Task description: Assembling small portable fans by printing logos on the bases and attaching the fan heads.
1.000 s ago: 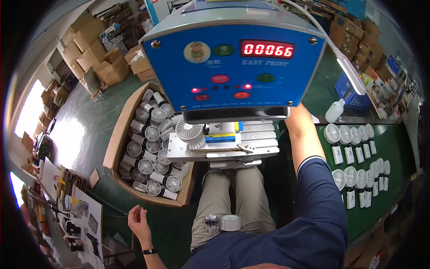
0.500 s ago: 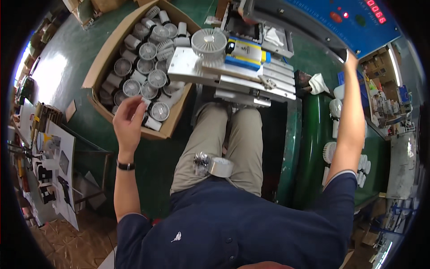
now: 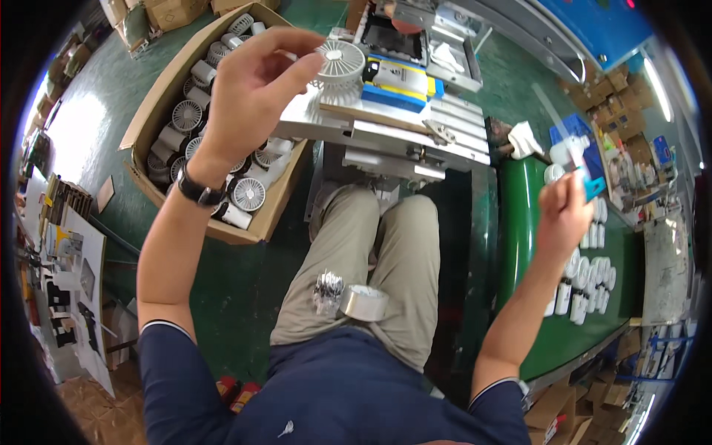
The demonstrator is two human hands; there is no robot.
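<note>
A white handheld fan lies on the machine's metal table, its round grille to the left and its handle in a blue and yellow holder. My left hand is raised at the grille's left edge, thumb and fingers apart; whether they touch it I cannot tell. Over at the right, my right hand is closed round a teal-handled tool. A pale, blurred strip rises beside that hand; its link to the tool is unclear.
A cardboard box full of white fans stands at the left. More fans stand on the green conveyor belt at the right. A tape roll and crumpled clear wrap rest on my lap. A blue machine panel overhangs the far right.
My left hand has moved from the box up and right to the fan on the machine. My right hand has come down from the blue panel, now with the teal-handled tool.
</note>
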